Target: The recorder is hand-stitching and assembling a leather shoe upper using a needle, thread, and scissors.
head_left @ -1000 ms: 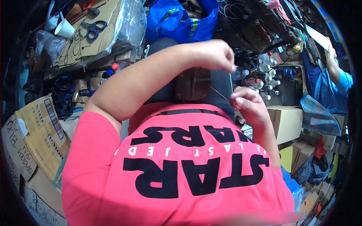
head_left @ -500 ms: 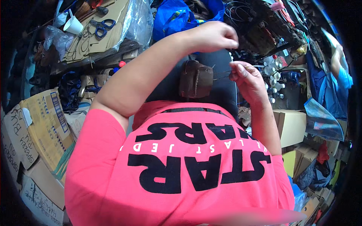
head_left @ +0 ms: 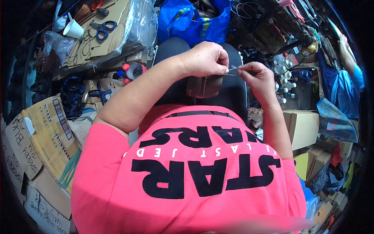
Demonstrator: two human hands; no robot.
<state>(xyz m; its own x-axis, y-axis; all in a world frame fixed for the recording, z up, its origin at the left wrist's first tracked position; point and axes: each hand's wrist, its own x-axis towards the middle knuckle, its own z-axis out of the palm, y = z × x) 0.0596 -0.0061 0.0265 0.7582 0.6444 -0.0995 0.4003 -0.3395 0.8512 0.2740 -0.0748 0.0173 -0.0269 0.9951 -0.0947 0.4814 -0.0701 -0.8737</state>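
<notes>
Between my thighs sits a brown leather-like item (head_left: 205, 87) with a stitched seam, perhaps a shoe. Its far part is hidden beneath my left hand (head_left: 210, 59). That hand is closed in a pinch above the item, its fingertips on a thin pale thread (head_left: 233, 74). Just to the right, my right hand (head_left: 258, 77) pinches with thumb and forefinger at the other end of the short stretch of thread. The fingertips of the two hands are close but apart. Whether a needle is among them is too small to tell.
At the far left, blue-handled scissors (head_left: 104, 29) and a white cup (head_left: 74, 29) rest on brown cardboard. A blue bag (head_left: 194, 23) stands beyond my knees. Several bottles (head_left: 283, 74) stand to the right, cardboard boxes (head_left: 50, 128) at left. Another person's arm (head_left: 346, 54) shows far right.
My left hand has come down and nearer, from above the knees to beside my right fingertips, now covering part of the brown item. My right hand has shifted slightly and still pinches.
</notes>
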